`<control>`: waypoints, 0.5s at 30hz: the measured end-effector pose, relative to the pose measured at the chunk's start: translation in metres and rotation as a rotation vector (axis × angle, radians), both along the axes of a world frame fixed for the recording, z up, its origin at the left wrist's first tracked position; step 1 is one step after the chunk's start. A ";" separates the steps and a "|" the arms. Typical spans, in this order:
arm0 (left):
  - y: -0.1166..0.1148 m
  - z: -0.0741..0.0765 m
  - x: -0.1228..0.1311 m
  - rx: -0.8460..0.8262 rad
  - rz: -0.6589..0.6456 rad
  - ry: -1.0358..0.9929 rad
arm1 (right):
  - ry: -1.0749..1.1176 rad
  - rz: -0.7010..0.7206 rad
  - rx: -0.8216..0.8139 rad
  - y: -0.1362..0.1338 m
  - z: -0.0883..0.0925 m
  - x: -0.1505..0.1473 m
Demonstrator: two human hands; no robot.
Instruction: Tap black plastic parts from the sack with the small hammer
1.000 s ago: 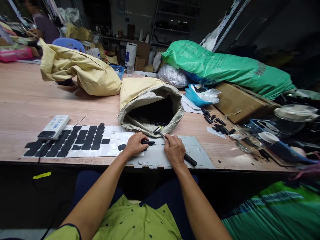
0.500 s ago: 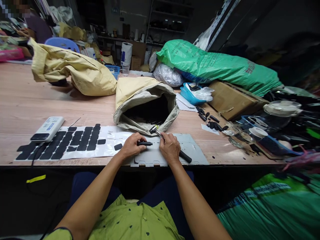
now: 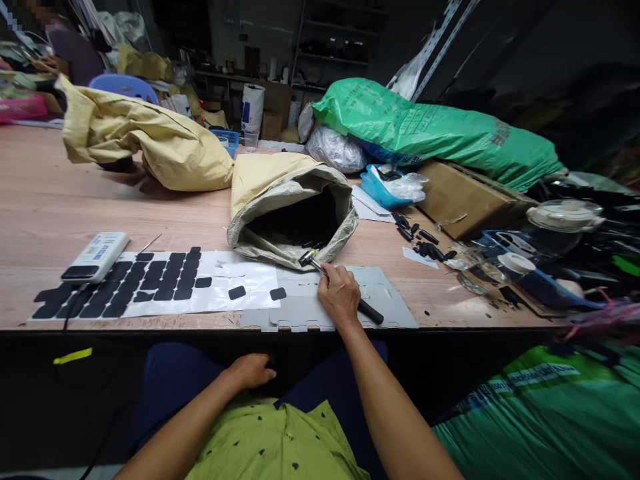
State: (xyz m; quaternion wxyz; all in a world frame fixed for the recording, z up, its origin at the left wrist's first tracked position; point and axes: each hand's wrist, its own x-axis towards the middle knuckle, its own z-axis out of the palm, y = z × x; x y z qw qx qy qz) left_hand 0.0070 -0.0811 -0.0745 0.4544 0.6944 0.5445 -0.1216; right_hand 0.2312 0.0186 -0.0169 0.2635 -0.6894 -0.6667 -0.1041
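My right hand [image 3: 340, 297] is closed round a small hammer [image 3: 371, 311] with a black handle. Its metal head [image 3: 306, 258] points toward the open grey sack [image 3: 293, 193]. The hand rests on a flat grey plate [image 3: 390, 300] at the table's near edge. My left hand [image 3: 250, 370] is below the table edge over my lap, fingers curled downward; what it holds is hidden. A white sheet [image 3: 240, 273] with rows of black pads [image 3: 145, 283] lies left of the plate, with two loose pads [image 3: 237, 292] near it.
A white handheld device [image 3: 95, 255] lies on the sheet's left end. Yellow sacks [image 3: 150, 143], a green sack [image 3: 430, 133], a cardboard box [image 3: 465, 200] and small black parts [image 3: 425, 247] crowd the back and right. Another person sits at the far left [image 3: 65, 53].
My left hand left the table and dropped to my lap; the small black part it held on the plate is gone from view. The right hand and hammer stayed put.
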 end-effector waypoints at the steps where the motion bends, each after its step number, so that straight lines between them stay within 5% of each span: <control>1: -0.001 -0.008 0.000 -0.010 0.012 0.030 | -0.004 0.002 0.003 0.000 0.000 0.000; 3: -0.002 -0.009 0.001 0.001 0.002 0.017 | -0.008 0.003 0.011 0.000 0.000 0.000; 5: 0.000 0.007 0.003 0.037 -0.061 -0.069 | -0.010 -0.001 0.017 0.000 -0.001 0.000; 10: 0.036 0.090 0.015 -0.116 -0.329 -0.598 | -0.028 -0.018 -0.010 0.000 0.000 -0.001; 12: 0.067 0.117 0.023 -0.127 -0.251 -0.792 | -0.033 -0.027 -0.024 -0.001 0.002 -0.002; 15: 0.125 0.133 0.041 0.202 0.055 -0.882 | -0.036 -0.031 -0.032 -0.001 0.004 -0.002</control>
